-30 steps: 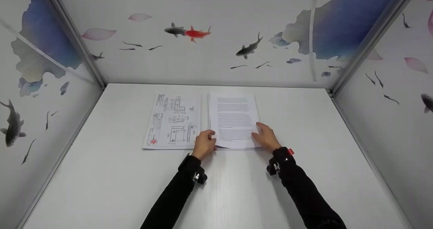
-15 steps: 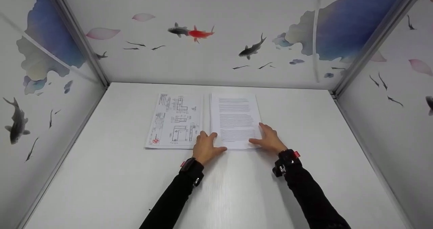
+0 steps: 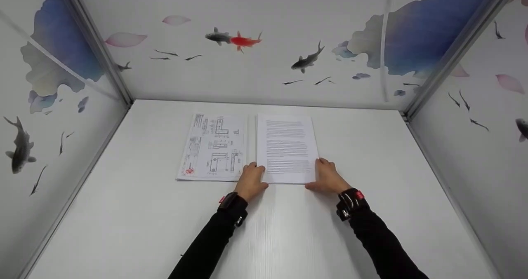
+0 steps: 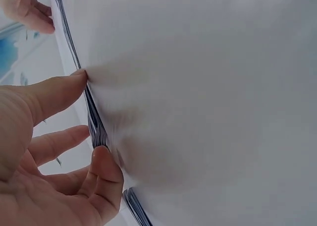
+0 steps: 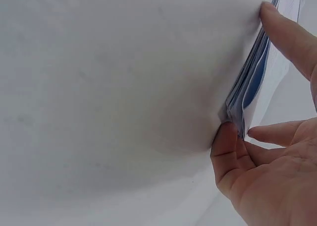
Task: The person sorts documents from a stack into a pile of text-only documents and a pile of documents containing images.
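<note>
A stack of printed text sheets [image 3: 288,147] lies on the white table between my hands. My left hand [image 3: 251,182] is at its near left corner. In the left wrist view, the thumb touches the front edge of the paper stack [image 4: 96,117] and a bent finger touches its corner. At the near right corner, my right hand [image 3: 328,178] spreads its thumb along the front edge and its fingers along the side. The sheets' edges [image 5: 247,82] bow apart slightly in the right wrist view. Neither hand pinches the stack.
Close on the left lies a second stack, topped by a technical drawing [image 3: 216,147], and my left fingers overlap its near right corner. The white table [image 3: 144,221] has patterned panels [image 3: 264,73] at its back and both sides.
The left hand first spreads out, its thumb swinging to the front edge. The right hand shifts down to the corner, its thumb leaving the top sheet for the front edge. The sheets look more even.
</note>
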Tool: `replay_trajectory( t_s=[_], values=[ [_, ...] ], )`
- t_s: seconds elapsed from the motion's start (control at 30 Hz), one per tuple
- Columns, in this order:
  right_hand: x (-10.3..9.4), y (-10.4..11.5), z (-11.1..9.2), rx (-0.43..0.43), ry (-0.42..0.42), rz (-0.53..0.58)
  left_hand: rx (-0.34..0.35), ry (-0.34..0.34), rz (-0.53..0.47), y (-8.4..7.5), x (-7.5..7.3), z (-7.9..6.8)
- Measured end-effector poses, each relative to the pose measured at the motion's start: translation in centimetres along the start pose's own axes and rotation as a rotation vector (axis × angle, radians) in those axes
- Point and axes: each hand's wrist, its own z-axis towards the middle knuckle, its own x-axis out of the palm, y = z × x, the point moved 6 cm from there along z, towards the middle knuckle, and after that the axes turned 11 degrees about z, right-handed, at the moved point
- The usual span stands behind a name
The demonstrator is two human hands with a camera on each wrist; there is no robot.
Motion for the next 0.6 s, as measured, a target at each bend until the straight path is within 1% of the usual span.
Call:
replay_trajectory(
  t_s=[0.23,0.33,0.47,0.53,0.6],
  values=[
    [-0.6,-0.4,-0.1,-0.031,-0.019,0.022,0.048,-0.022,0.014,-0.3,0.1,0.2],
    [-0.6,-0.7,-0.1,-0.034,-0.025,0.037,0.065,-0.023,0.003,-0.4,0.1,0.1],
    [-0.6,-1.3,-0.4,-0.012,-0.025,0.09,0.105,-0.01,-0.054,-0.1,-0.3,-0.4],
    [-0.7,-1.8,-0.7,0.009,-0.026,0.132,0.113,0.002,-0.098,0.4,-0.7,-0.8],
    [-1.1,-2.4,-1.2,0.024,-0.035,0.178,0.106,0.003,-0.138,1.3,-1.3,-1.2]
  ],
)
